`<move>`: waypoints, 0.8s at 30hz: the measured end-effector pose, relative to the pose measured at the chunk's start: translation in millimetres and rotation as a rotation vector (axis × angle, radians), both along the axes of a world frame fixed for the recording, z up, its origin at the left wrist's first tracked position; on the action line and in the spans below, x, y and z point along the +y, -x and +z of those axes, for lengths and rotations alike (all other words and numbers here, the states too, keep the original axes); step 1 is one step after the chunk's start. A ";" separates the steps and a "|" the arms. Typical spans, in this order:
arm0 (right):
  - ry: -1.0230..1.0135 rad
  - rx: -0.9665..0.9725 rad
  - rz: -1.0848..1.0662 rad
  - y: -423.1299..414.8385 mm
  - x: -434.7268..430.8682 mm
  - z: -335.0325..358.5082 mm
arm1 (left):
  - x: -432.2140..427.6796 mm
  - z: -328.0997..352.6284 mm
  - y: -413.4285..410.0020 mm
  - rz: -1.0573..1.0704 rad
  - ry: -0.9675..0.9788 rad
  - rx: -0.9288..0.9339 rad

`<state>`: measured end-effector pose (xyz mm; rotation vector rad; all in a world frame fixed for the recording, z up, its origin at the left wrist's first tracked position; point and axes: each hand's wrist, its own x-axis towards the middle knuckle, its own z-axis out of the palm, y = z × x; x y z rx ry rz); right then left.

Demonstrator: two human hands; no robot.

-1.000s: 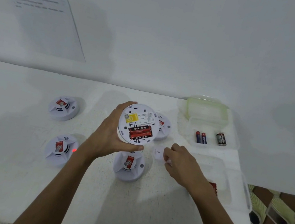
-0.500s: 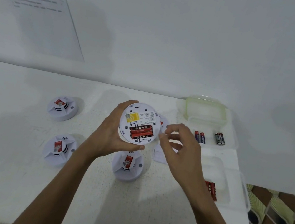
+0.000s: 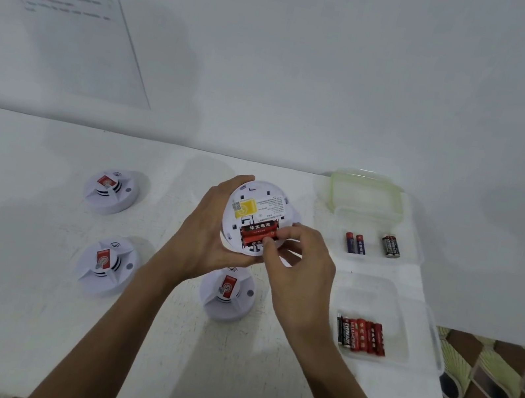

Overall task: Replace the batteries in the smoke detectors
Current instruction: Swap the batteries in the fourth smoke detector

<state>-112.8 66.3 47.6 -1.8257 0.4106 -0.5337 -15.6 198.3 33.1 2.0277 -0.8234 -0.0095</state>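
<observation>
Your white worktop (image 3: 9, 313) carries it all. Right of the open smoke detector (image 3: 262, 204) sit two clear tubs: the far tub (image 3: 416, 259) with three loose batteries (image 3: 356, 243), the near tub (image 3: 421, 333) with a row of red and black batteries (image 3: 361, 335). Left of and below that detector, three other detectors (image 3: 106, 264) rest on the worktop. Your left hand (image 3: 206, 234) holds the open detector off the worktop, back towards you, fingers (image 3: 240, 259) wrapped round its rim. Your right hand (image 3: 300, 274) meets its right side, thumb and forefinger pinching the end of the red batteries (image 3: 255, 230) seated in its compartment.
</observation>
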 end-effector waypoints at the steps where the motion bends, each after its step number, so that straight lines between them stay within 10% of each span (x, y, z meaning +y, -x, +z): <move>1: -0.049 0.012 -0.016 -0.5 1.6 1.5 | 0.0 -0.4 0.5 0.003 -0.001 -0.009; 10: -0.333 0.128 -0.032 -8.3 9.5 12.9 | -9.1 33.7 12.5 0.005 0.081 -0.119; 24: 0.035 0.018 -0.046 4.5 9.0 16.0 | -14.5 29.8 17.6 -0.027 0.095 -0.075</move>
